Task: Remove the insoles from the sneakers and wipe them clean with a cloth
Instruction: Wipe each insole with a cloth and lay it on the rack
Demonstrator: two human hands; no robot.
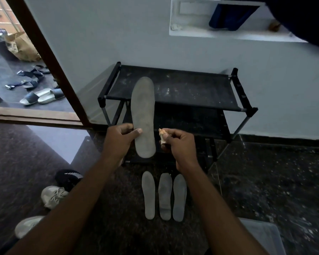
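My left hand (pixel 121 138) grips a long grey insole (pixel 143 115) near its heel, holding it upright in front of the shoe rack. Just right of the insole, my right hand (pixel 179 142) holds a small bunched pale cloth (pixel 162 135), close to the insole's edge but apart from it. Three more grey insoles (pixel 164 196) lie side by side on the dark floor below my hands. Two light grey sneakers (pixel 52 196) and a black one (pixel 68 176) sit on the floor at the lower left, partly hidden by my left arm.
A black shoe rack (pixel 173 89) stands against the pale wall, its top shelf dusty. A brown door frame (pixel 50 61) at the left opens onto a floor with several sandals (pixel 41 96). A grey mat (pixel 260 234) lies at the lower right.
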